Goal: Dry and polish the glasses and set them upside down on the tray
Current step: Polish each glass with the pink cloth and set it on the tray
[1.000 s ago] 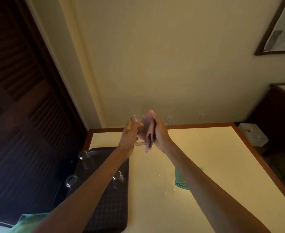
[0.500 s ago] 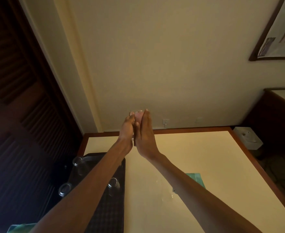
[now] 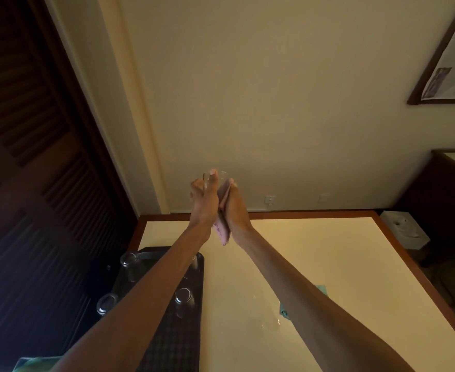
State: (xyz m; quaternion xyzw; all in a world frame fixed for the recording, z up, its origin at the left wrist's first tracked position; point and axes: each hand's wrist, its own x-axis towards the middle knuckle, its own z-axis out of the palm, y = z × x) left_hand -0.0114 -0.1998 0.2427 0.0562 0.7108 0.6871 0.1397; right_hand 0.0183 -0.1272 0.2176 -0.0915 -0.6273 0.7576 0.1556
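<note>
My left hand (image 3: 204, 200) grips a clear glass (image 3: 222, 176), raised in front of the wall above the table's far edge. My right hand (image 3: 234, 208) presses a pink cloth (image 3: 222, 226) against the glass, fingers straight; the cloth hangs out below the palm. Most of the glass is hidden between the hands. Three clear glasses (image 3: 182, 296) stand on the black tray (image 3: 167, 342) at the table's left side, partly behind my left forearm.
The cream table (image 3: 328, 264) has a wooden rim and some water drops near its middle. A green cloth (image 3: 321, 288) lies under my right forearm. A white tissue box (image 3: 404, 229) sits to the right. Dark louvred doors stand at the left.
The hands stay raised with the glass. My left hand's fingers have spread on the glass, and the pink cloth now shows below my right palm. The camera tilted slightly.
</note>
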